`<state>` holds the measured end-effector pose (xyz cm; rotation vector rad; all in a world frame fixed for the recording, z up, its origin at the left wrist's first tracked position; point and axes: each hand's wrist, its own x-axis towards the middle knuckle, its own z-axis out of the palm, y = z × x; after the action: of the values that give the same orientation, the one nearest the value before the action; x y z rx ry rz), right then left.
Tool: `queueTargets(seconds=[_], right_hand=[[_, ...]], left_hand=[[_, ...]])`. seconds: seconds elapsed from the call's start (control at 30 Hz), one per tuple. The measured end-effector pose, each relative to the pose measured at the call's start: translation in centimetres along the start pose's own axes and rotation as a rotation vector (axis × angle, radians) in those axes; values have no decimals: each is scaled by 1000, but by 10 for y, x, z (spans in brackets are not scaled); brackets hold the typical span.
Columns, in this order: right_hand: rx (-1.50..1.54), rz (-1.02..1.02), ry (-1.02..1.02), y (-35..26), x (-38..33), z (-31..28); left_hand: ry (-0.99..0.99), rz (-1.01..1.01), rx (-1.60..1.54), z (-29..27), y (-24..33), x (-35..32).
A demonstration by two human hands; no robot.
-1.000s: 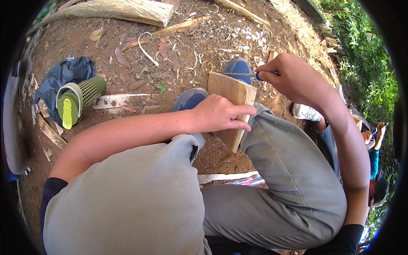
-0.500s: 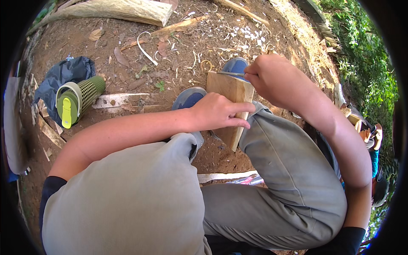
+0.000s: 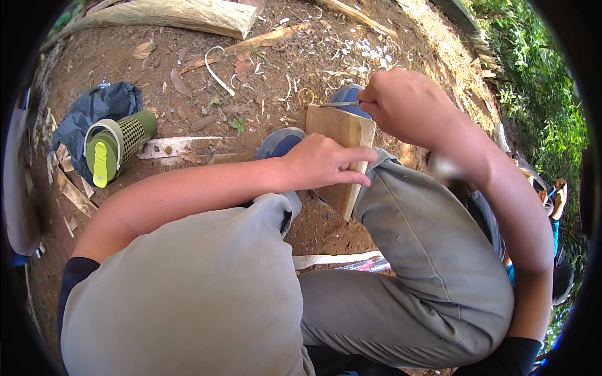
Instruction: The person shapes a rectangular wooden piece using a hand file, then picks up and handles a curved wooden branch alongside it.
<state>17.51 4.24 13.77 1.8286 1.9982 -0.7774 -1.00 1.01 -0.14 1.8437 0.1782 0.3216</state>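
Observation:
A thick, pale wooden board [image 3: 332, 125] stands tilted between my shins, its upper end near my blue shoes. My left hand [image 3: 323, 164] is wrapped round the board's middle, with fingers over its right edge. Closed in a fist, my right hand [image 3: 398, 103] holds a knife whose thin blade [image 3: 342, 104] lies across the board's upper end. The handle is hidden inside the fist. Bent beside the board is my right knee in grey trousers [image 3: 407, 219].
A green bottle [image 3: 128, 138] lies against a dark plastic bag [image 3: 94, 116] at the left. A log [image 3: 182, 15] lies at the far side. Wood chips [image 3: 364, 53] and shavings litter the soil. Another person's hand [image 3: 559, 191] shows at the right edge.
My right hand has risen slightly, and the knife's handle end tilts up a little with it. My left hand and the board stay nearly still.

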Motion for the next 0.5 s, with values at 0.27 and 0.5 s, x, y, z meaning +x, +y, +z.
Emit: queueTargets(seconds=[0.27, 0.5], right_hand=[[111, 159, -163, 17, 15, 45], [332, 256, -242, 37, 9, -2]], left_hand=[[-2, 37, 29, 4, 0, 1], [12, 28, 12, 2, 0, -2]])
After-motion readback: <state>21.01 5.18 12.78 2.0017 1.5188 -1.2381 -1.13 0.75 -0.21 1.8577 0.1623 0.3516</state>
